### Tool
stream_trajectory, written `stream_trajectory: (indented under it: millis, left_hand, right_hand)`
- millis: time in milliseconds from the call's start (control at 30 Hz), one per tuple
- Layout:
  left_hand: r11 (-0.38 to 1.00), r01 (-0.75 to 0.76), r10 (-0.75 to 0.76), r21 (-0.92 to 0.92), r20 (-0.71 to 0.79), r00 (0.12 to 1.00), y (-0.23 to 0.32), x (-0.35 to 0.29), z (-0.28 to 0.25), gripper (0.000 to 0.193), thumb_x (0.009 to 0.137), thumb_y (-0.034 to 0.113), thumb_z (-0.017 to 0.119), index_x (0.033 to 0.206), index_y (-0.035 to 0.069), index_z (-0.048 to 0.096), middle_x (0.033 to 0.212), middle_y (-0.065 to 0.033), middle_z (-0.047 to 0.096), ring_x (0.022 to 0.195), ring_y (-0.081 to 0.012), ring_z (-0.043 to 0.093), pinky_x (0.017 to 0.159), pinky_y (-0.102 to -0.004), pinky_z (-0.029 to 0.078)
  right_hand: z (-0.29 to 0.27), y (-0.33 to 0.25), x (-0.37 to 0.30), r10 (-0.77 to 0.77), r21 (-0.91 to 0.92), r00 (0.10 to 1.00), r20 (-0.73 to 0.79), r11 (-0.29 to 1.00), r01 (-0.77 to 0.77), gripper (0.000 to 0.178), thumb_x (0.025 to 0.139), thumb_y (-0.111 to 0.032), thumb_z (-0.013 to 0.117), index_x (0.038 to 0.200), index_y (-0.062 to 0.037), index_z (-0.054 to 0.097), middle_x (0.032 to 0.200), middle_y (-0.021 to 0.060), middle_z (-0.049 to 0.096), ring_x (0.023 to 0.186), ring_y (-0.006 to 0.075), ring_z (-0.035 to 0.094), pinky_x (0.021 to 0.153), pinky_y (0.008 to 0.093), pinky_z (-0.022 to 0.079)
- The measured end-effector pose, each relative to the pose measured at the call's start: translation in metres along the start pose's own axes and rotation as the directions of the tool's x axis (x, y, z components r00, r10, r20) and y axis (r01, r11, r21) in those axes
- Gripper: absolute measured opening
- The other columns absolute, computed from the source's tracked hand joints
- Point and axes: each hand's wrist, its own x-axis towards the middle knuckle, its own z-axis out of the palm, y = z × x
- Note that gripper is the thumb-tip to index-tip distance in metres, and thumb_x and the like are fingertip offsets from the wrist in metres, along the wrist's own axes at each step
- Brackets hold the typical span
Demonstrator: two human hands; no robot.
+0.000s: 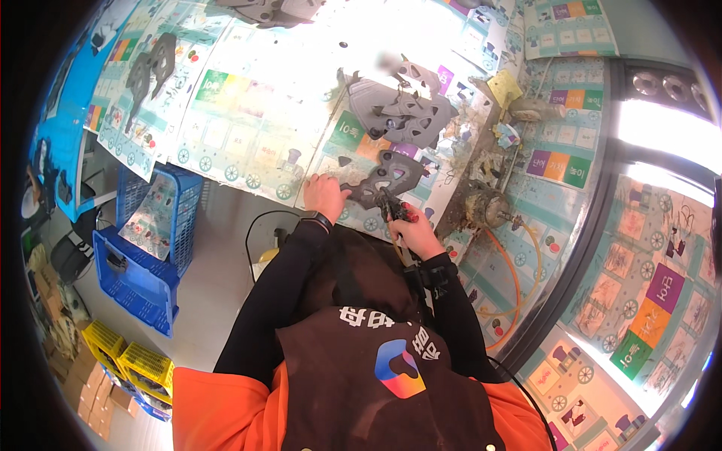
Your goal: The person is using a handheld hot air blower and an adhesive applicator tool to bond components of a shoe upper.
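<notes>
At left hand (pixel 325 197), perforated grey part (pixel 376 180)

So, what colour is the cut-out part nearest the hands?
The cut-out part is dark grey, shown best in the head view.

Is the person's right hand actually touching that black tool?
Touching: the head view shows the right hand closed around the black tool.

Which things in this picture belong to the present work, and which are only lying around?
In the work:
grey part, beside the left hand
dark tool with red piece, in the right hand

Lying around:
stacked grey parts, untouched, perhaps related
blue crates
yellow crates
</notes>
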Motion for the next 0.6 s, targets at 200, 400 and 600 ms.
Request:
stream_trajectory:
  millis: [200, 400, 600]
  left_hand:
    - [0.997, -0.042, 0.042, -0.06, -0.004, 0.999, -0.006, -0.007, 0.007, 0.024, 0.08, 0.034, 0.077, 0.077, 0.011, 0.07, 0.083, -0.0116, 0.067, 0.087, -0.0332, 0.063, 0.076, -0.0457, 0.048]
    - [0.907, -0.224, 0.173, -0.356, -0.168, 0.97, -0.015, -0.032, -0.093, 0.022, 0.093, 0.025, 0.066, 0.091, 0.004, 0.06, 0.081, -0.0142, 0.063, 0.079, -0.0318, 0.065, 0.07, -0.044, 0.05]
    - [0.576, -0.166, -0.204, -0.8, -0.337, 0.919, -0.175, 0.013, -0.178, 0.024, 0.098, 0.025, 0.066, 0.103, 0.004, 0.055, 0.077, -0.0049, 0.061, 0.058, -0.012, 0.061, 0.055, -0.0275, 0.048]
  right_hand:
    - [-0.009, 0.012, -0.01, -0.044, -0.018, 0.997, -0.066, 0.999, 0.043, 0.021, 0.079, -0.008, 0.065, 0.099, -0.0045, 0.061, 0.072, 0.0002, 0.062, 0.053, 0.0082, 0.052, 0.044, 0.0216, 0.034]
    - [-0.023, 0.0, -0.022, -0.203, 0.126, 0.972, -0.122, 0.968, 0.218, 0.035, 0.08, 0.0, 0.058, 0.115, -0.0009, 0.061, 0.09, 0.0067, 0.07, 0.077, 0.0162, 0.065, 0.06, 0.0277, 0.052]
    - [-0.044, -0.016, -0.04, -0.15, 0.14, 0.964, -0.218, 0.973, 0.183, 0.036, 0.075, -0.002, 0.052, 0.11, 0.0006, 0.06, 0.084, 0.0125, 0.072, 0.058, 0.0162, 0.06, 0.039, 0.0251, 0.044]
